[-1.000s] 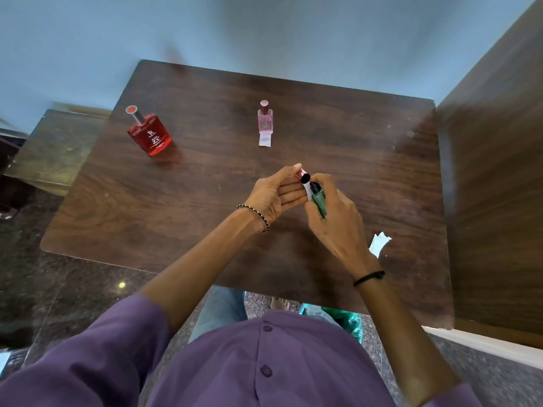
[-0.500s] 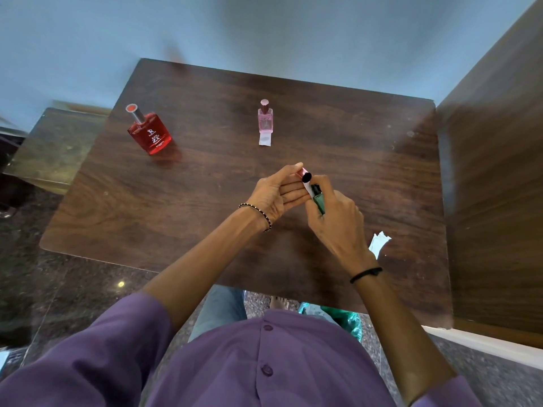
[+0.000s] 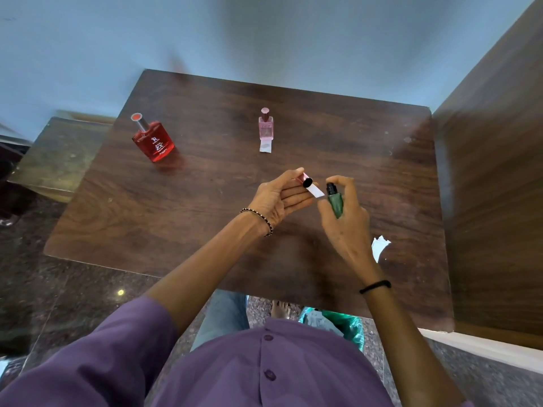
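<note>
My right hand (image 3: 346, 221) grips a small green perfume bottle (image 3: 335, 201) with a black nozzle, index finger arched over the top. My left hand (image 3: 279, 198) holds a pink cap (image 3: 304, 179) between thumb and fingers, together with a white paper strip (image 3: 316, 191) that points toward the green bottle. Both hands hover above the middle of the dark wooden table (image 3: 205, 201), a small gap between them.
A red perfume bottle (image 3: 153, 139) stands at the table's back left. A pink perfume bottle (image 3: 266, 126) stands at the back centre with a white strip (image 3: 265, 146) before it. A torn white paper (image 3: 379, 246) lies right of my right wrist. A wooden panel (image 3: 493, 171) borders the right.
My hands have drawn apart: the green bottle moved right, away from the cap and strip, and its black nozzle now shows.
</note>
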